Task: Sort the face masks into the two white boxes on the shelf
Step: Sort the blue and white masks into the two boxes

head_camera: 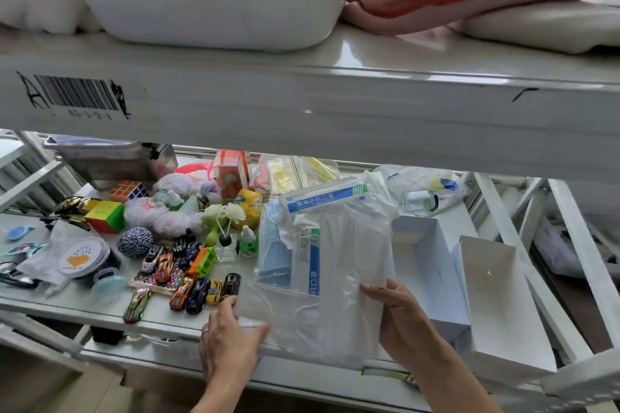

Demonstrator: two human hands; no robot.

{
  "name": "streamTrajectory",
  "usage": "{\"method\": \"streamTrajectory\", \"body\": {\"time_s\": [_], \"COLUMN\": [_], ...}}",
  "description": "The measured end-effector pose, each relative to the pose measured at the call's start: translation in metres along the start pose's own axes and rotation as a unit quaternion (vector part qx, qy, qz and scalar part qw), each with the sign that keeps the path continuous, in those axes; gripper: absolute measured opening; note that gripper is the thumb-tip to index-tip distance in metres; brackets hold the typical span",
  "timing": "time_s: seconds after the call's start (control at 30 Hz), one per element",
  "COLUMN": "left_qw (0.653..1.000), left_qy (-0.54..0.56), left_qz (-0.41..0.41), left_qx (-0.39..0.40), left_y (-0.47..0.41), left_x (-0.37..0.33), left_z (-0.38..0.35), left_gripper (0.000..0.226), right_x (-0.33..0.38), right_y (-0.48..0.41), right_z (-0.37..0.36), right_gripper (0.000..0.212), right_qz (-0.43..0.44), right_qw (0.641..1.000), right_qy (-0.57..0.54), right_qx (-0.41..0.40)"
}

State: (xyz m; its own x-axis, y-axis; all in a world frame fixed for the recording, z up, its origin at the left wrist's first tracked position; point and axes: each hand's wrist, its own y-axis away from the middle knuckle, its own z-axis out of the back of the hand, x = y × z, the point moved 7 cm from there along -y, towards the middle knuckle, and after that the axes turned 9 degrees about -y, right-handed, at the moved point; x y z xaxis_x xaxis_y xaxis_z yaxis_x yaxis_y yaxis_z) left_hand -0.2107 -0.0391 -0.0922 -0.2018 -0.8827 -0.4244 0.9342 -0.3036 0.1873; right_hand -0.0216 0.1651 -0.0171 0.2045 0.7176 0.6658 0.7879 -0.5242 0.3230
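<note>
A pile of face masks lies on the lower shelf: a clear bag of white masks, a bag of blue masks, a blue-and-white mask packet and a flat clear-wrapped white mask at the front edge. My right hand grips the lower right side of the clear bag of white masks. My left hand pinches the left edge of the flat clear-wrapped mask. Two white boxes stand open to the right, one beside the bag and one farther right.
Toy cars, puzzle cubes, yarn, small bottles and sunglasses crowd the shelf's left half. A glass jar lies behind the boxes. The upper shelf overhangs close above, carrying a white tub and pink cloth.
</note>
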Motion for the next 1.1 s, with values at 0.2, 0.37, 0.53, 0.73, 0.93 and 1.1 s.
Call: {"method": "streamTrajectory", "body": {"time_s": [0.2, 0.37, 0.53, 0.73, 0.93, 1.1], "left_qw": [0.999, 0.997, 0.963, 0.911, 0.914, 0.882], "left_qy": [-0.035, 0.042, 0.192, 0.357, 0.403, 0.448], "left_qz": [0.005, 0.058, 0.189, 0.209, -0.053, -0.144], "left_qx": [0.000, -0.019, -0.003, -0.001, 0.009, 0.029], "left_y": [-0.003, 0.007, 0.027, 0.031, 0.043, 0.053], "left_x": [0.004, 0.022, 0.048, 0.059, -0.012, -0.087], "left_z": [0.000, 0.000, -0.011, -0.021, 0.055, 0.085], "left_gripper": [0.073, 0.071, 0.073, 0.061, 0.056, 0.059], "right_x": [-0.003, -0.002, -0.004, -0.010, -0.014, -0.027], "right_y": [-0.001, -0.002, -0.001, -0.003, -0.001, 0.001], "right_z": [-0.004, -0.005, -0.002, -0.001, -0.014, -0.033], "right_gripper": [0.032, 0.034, 0.030, 0.041, 0.032, 0.049], "right_qz": [-0.012, -0.013, -0.014, -0.031, -0.057, -0.065], "right_qw": [1.000, 0.999, 0.999, 0.998, 0.995, 0.995], "right_qy": [0.025, 0.033, 0.033, 0.053, 0.072, 0.063], "right_qx": [0.007, 0.009, 0.012, 0.005, 0.042, 0.031]}}
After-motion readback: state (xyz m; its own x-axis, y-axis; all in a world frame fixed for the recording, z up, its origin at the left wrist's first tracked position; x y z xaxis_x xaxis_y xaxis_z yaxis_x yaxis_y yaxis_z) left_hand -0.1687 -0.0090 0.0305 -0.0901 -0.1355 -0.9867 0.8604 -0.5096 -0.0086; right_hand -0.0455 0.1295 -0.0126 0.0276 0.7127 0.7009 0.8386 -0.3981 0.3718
